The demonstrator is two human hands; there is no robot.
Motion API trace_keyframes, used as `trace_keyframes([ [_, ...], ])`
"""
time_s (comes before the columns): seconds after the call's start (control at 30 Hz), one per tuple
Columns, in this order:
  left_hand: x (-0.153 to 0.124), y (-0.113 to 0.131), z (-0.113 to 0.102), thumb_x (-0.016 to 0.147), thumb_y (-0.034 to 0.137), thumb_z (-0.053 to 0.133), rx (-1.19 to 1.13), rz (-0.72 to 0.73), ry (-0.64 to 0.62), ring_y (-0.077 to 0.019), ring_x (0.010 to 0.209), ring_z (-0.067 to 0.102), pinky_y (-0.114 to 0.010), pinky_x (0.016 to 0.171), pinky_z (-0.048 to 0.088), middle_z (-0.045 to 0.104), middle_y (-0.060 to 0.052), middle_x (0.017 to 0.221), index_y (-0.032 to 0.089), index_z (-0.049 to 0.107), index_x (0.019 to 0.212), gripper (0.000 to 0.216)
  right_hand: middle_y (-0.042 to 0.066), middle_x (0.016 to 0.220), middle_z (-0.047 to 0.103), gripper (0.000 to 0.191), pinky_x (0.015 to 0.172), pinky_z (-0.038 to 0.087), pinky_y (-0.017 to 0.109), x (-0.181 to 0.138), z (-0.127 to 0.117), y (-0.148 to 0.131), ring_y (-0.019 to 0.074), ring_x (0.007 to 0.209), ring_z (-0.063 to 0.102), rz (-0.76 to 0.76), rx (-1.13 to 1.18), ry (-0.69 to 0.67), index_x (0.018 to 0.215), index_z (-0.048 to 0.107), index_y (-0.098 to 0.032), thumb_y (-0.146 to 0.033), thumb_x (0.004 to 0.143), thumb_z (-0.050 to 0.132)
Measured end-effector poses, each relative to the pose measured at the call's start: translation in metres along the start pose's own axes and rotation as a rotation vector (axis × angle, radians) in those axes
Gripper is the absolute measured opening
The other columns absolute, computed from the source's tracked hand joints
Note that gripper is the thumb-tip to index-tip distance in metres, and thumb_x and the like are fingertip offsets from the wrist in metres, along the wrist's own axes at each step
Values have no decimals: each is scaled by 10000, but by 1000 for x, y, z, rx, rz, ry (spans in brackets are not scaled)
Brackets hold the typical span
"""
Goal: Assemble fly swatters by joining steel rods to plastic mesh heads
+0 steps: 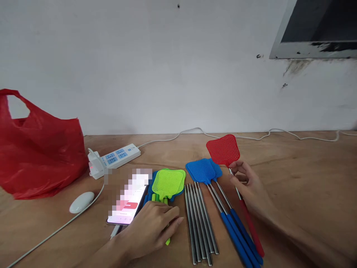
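red mesh swatter (223, 149), blue swatters (203, 171), green swatter (168, 182), red bag (39, 149)

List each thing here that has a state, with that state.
red swatter: head raised, rod pinched by right hand
blue swatters: lying flat, heads fitted
green swatter: lying flat, handle under left hand
metal rods: lying side by side, no heads
phone: screen lit
power strip: red light on
red bag: standing, slumped

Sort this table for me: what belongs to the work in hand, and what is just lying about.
In use: red swatter, pinched by the right hand; green swatters under the left hand; blue swatters; metal rods.
Lying about: red bag, power strip, phone.
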State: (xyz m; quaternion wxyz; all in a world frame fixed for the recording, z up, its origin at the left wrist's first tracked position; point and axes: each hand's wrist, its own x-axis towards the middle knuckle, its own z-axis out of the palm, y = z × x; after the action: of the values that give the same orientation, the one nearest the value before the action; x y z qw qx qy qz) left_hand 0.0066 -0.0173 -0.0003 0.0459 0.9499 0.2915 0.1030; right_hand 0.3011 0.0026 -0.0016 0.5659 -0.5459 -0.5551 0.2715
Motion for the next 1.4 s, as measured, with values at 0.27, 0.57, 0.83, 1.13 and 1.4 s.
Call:
trace_keyframes([
  [0.27,0,0,2,1073,275,301,11,2,25,-163,559,547,-306,554,341,556,25,652,220,427,759,342,-52,686,613,332,366,320,160,-5,-1,-14,69,458,400,390,538,-48,899,579,-244,-377,698,808],
  [0.57,-1,-1,2,1062,256,321,6,7,68,-164,577,544,-302,559,348,555,20,666,218,440,765,322,8,760,692,88,447,493,111,-11,5,-17,54,517,521,731,833,-152,811,728,-159,-219,782,785],
  [0.83,-2,4,-5,1082,297,265,-274,-98,69,-142,581,504,-281,573,354,541,23,681,214,445,764,375,41,918,767,90,742,588,188,-22,14,-13,120,780,707,683,887,-243,873,767,-191,-256,813,781],
  [1.13,-4,5,-5,1040,482,411,-533,-299,36,-150,721,571,-254,663,444,635,25,781,230,578,1119,312,74,1195,728,209,977,505,367,-36,22,-8,213,1058,695,541,865,-504,997,748,-233,-347,821,749],
  [1.4,-6,2,-4,1075,414,283,-391,-258,65,-183,771,625,-295,683,449,679,-16,920,234,496,1155,290,42,1061,762,182,741,583,383,-18,11,-4,269,965,715,419,709,-74,969,705,-250,-347,823,656],
])
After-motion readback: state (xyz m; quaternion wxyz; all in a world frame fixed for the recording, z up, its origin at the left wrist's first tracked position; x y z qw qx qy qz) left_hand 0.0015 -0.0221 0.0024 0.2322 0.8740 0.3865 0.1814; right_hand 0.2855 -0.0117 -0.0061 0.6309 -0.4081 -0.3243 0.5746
